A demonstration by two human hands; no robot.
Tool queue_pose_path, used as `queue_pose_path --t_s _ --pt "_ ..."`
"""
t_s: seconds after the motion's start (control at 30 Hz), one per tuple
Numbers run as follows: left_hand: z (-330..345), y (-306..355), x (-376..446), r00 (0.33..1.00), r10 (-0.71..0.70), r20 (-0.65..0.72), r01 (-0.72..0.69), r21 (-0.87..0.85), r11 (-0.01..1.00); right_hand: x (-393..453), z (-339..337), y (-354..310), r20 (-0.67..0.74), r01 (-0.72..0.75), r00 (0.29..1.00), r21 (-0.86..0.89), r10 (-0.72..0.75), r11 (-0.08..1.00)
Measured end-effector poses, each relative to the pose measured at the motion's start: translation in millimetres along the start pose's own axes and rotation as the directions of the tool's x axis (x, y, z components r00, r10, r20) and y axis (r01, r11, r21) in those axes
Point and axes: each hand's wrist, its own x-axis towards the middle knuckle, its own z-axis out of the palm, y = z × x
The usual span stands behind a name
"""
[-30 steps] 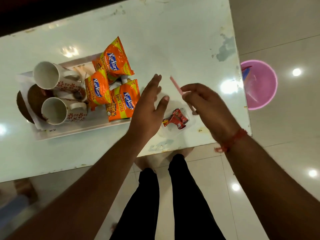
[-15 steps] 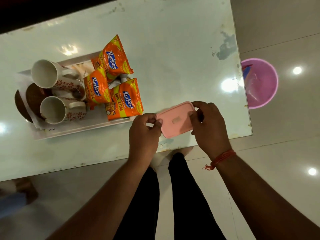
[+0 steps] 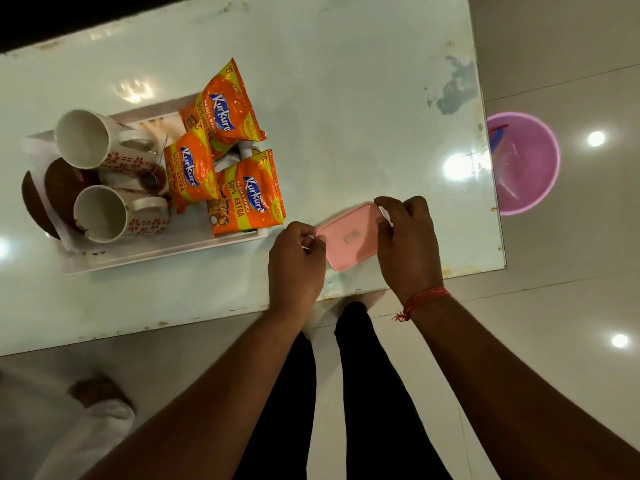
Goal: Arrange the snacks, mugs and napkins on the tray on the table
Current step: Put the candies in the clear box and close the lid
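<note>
Nearest the camera, two bare forearms reach up from the bottom edge over a pair of black trouser legs (image 3: 346, 393) and a glossy grey tiled floor (image 3: 554, 306). The right wrist carries a red thread band (image 3: 420, 299).

Both hands meet at the near edge of the pale glass-topped bench (image 3: 346, 98), at about 5 o'clock on its surface. The left hand (image 3: 296, 258) has its fingers curled, pinching the left end of a flat pink rounded-rectangular plastic lid (image 3: 349, 237). The right hand (image 3: 407, 244) grips the lid's right end, fingers bent over the far edge and thumb on the near side. The lid lies tilted, its right end farther away; what is under it is hidden.

At 9 o'clock from the lid, just beside the left hand, sits a white rectangular tray (image 3: 166, 254). Its right half holds three orange Kurkure snack packets: the nearest packet (image 3: 247, 195) at the tray's near right corner, a middle packet (image 3: 190, 171) to its left, and a far packet (image 3: 223, 112) overhanging the far rim. In the tray's left half two white mugs with red floral print lie on their sides, mouths toward 8 o'clock: a near mug (image 3: 114, 216) and a far mug (image 3: 97, 140). White napkins (image 3: 41, 157) lie under them.

Farther off at 3 o'clock, beyond the bench's right edge, a pink round plastic bucket (image 3: 530, 161) stands on the floor.
</note>
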Motion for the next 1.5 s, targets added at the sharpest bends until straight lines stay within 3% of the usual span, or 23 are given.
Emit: queue_pose_path --t_s 0.13,0.27,0.57,0.67,0.77,0.83,0.9,0.93,1.17,1.3,1.5 --pt "1.4 -5.1 -0.2 0.995 0.104 0.006 -0.104 0.097 0.990 -3.2 6.7 6.1 0.015 0.115 0.993 -0.038 -0.114 0.993" --pt "1.6 -16.3 -3.6 0.948 0.315 0.056 -0.316 0.314 0.895 -3.3 17.6 20.6 0.049 0.184 0.983 -0.124 -0.180 0.975" --pt "-9.8 -22.7 7.8 0.873 0.463 0.152 -0.484 0.381 0.787 3.1 14.6 25.7 0.133 0.240 0.966 -0.152 -0.220 0.959" --pt "-8.1 -20.3 11.7 0.860 0.487 0.155 -0.507 0.369 0.779 -5.3 11.6 21.4 0.020 0.106 0.994 -0.032 -0.105 0.994" --pt "-5.4 -13.4 11.0 0.861 0.489 0.141 -0.507 0.329 0.797 -26.5 10.6 19.8 -0.086 -0.207 0.967 0.276 0.238 0.939" --pt "-4.2 -9.1 9.1 0.853 0.499 0.155 -0.521 0.319 0.791 -38.5 14.7 12.8 0.081 -0.462 0.874 0.446 0.479 0.767" --pt "-2.1 -4.6 7.5 0.853 0.496 0.163 -0.522 0.292 0.801 -43.0 19.7 0.6 0.242 -0.585 0.794 0.553 0.558 0.593" --pt "-0.5 -2.0 7.0 0.861 0.484 0.159 -0.509 0.279 0.814 -41.2 20.6 -5.5 0.262 -0.590 0.788 0.577 0.557 0.564" --pt "4.6 33.6 24.4 0.912 0.407 0.044 -0.408 0.171 0.897 38.8 9.7 -36.6 0.073 -0.337 0.937 0.452 0.342 0.826" --pt "6.4 56.0 50.4 0.930 0.367 0.000 -0.358 0.225 0.906 85.9 8.6 -50.9 0.042 -0.218 0.975 0.367 0.218 0.904" --pt "5.3 64.5 65.9 0.928 0.371 0.025 -0.356 0.352 0.866 94.8 17.4 -51.3 0.015 -0.152 0.988 0.297 0.154 0.943"
